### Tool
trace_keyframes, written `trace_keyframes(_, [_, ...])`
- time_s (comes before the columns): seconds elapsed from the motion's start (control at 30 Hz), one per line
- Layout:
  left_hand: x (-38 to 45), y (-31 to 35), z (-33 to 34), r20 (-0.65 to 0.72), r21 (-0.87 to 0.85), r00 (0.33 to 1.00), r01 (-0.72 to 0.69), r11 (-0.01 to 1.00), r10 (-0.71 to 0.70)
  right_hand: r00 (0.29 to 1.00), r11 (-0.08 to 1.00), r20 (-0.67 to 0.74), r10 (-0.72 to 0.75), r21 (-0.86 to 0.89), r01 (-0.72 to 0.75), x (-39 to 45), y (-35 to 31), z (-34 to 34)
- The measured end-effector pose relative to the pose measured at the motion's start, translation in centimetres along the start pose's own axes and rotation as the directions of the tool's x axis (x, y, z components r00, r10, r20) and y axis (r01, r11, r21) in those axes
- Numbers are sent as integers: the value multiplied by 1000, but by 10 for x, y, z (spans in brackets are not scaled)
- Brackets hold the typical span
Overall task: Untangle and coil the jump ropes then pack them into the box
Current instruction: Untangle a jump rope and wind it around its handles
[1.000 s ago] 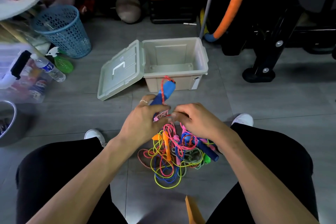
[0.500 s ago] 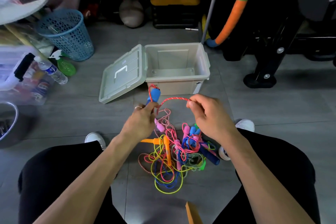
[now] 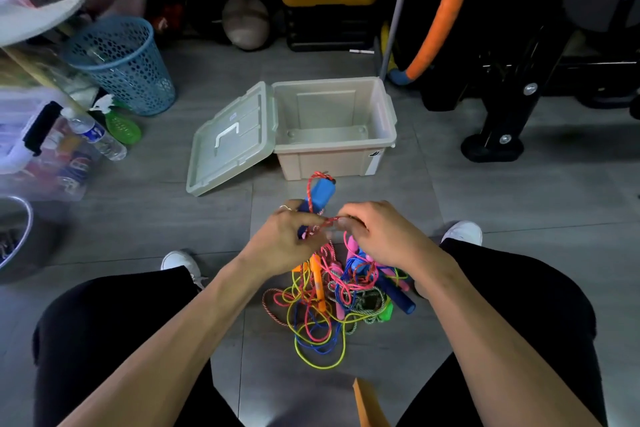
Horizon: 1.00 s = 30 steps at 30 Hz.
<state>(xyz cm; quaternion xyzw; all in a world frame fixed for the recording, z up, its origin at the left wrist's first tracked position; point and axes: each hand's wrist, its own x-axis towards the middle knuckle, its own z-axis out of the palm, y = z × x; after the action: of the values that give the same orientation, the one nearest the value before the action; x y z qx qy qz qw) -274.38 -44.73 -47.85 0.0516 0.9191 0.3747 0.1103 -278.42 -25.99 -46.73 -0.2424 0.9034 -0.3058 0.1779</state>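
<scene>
Now the left hand is gripping a blue handle, while the right hand fingers are pinching the red rope just beside it. Below the fingers, the tangled ropes are lying on the floor. Beyond them, the box is standing open, a blue basket farther left.
</scene>
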Motion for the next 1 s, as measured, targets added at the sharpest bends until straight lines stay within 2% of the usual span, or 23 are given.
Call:
trace_keyframes(0.1, [3,-1,2,-58,51,995,83,995,-80,1000,1000,-6,14,23,-14,-2,-2,-1])
trace_keyframes(0.23, [11,-16,-14,-206,146,938,312,939,-280,960,978,185,208,-62,-200,-7,9,-8])
trace_keyframes(0.3, [14,-24,-21,-263,178,905,387,905,-336,937,962,221,270,-101,-253,-8,17,-11])
trace_keyframes(0.37, [16,-29,-22,-300,234,877,449,862,-375,949,966,185,255,-85,-243,-7,18,-14])
trace_keyframes(0.43, [17,-32,-20,-242,281,874,478,832,-420,993,993,21,118,10,-118,-7,9,-17])
trace_keyframes(0.5, [17,-32,-16,-81,221,896,444,868,-437,986,993,-163,-18,114,37,-7,-4,-20])
trace_keyframes(0.53, [17,-30,-14,-6,173,908,414,894,-419,978,987,-203,-55,136,84,-6,-6,-20])
trace_keyframes(0.6, [14,-22,-11,38,146,956,284,948,-292,982,988,-175,-72,120,93,-3,-3,-18])
trace_keyframes(0.7, [10,-9,-11,-6,51,997,72,996,-72,996,995,-57,-64,74,69,-1,2,-10])
trace_keyframes(0.8, [7,-3,-8,-90,14,992,-88,996,88,995,992,-41,-91,81,94,-2,-9,-3])
trace_keyframes(0.93, [7,-1,-13,-228,-16,972,-57,998,52,999,992,-16,-32,124,33,-2,-5,-2])
trace_keyframes(1.0, [6,-2,-23,-281,-108,958,22,994,-52,1000,991,22,16,130,-18,-2,7,1])
